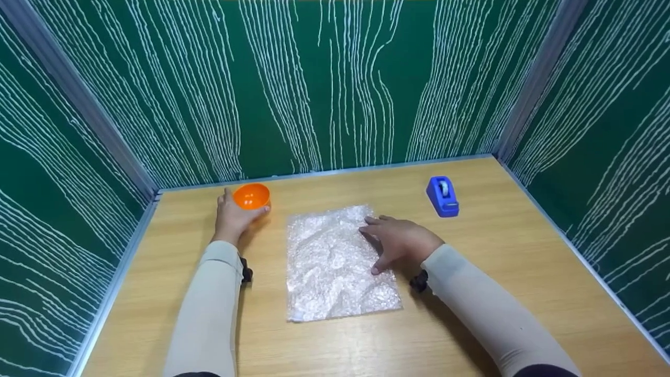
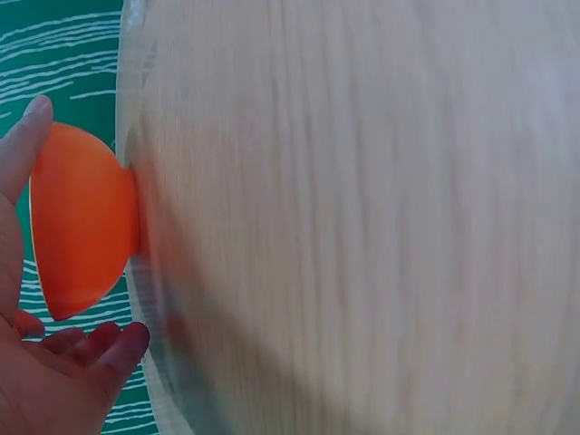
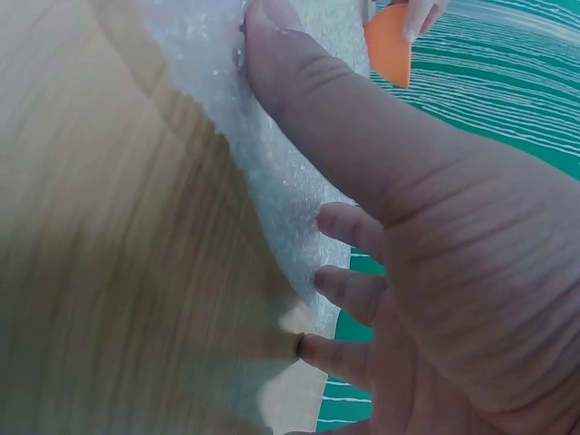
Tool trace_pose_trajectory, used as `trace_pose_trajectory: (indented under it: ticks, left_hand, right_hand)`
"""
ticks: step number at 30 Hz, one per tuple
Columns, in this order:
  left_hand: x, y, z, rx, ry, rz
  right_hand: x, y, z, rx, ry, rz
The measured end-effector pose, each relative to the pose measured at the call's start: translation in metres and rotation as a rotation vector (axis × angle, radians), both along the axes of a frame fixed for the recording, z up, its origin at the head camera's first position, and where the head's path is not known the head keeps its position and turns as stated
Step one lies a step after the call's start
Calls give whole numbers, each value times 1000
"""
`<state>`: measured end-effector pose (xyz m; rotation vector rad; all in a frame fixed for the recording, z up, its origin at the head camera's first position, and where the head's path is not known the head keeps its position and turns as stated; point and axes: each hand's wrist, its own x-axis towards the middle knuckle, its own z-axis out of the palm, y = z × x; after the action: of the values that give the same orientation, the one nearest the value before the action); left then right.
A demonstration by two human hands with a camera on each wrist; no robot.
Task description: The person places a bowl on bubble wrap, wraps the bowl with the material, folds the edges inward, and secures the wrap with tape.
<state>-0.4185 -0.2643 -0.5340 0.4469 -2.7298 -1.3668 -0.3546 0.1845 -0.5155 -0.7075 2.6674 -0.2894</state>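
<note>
An orange bowl [image 1: 252,197] stands upright at the back left of the wooden table. My left hand [image 1: 233,215] is spread around its near side, the thumb right at the rim on the right. In the left wrist view a gap shows between the lower fingers [image 2: 113,353] and the orange bowl [image 2: 86,222]. A sheet of bubble wrap [image 1: 335,267] lies flat in the middle. Over its right edge my right hand [image 1: 403,242] is spread, fingertips and thumb close over the wrap. The right wrist view shows its thumb [image 3: 335,118] overlapping the bubble wrap [image 3: 281,181].
A blue tape dispenser [image 1: 443,197] with a roll of tape stands at the back right of the table [image 1: 335,348]. Green panels [image 1: 335,84] with white wavy lines rise behind and on both sides, framed by grey posts.
</note>
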Motion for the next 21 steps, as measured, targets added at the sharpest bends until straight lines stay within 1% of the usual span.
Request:
trace_pose_trajectory:
  ticks: [9,15,18,21]
  left_hand:
    - [-2,-2,-3,2,-14,-4]
    - [0,-1,-1,49,-10,6]
    - [2,0,0,79,-1,16]
    - [4,0,0,68,49,-11]
  right_hand:
    - [3,-2,1,-2,-12,-6]
    - [3,-2,1,-7,-17,-14]
    - [2,-2,1,1,-13,-13]
    - [-2,-2,1,17,-1,7]
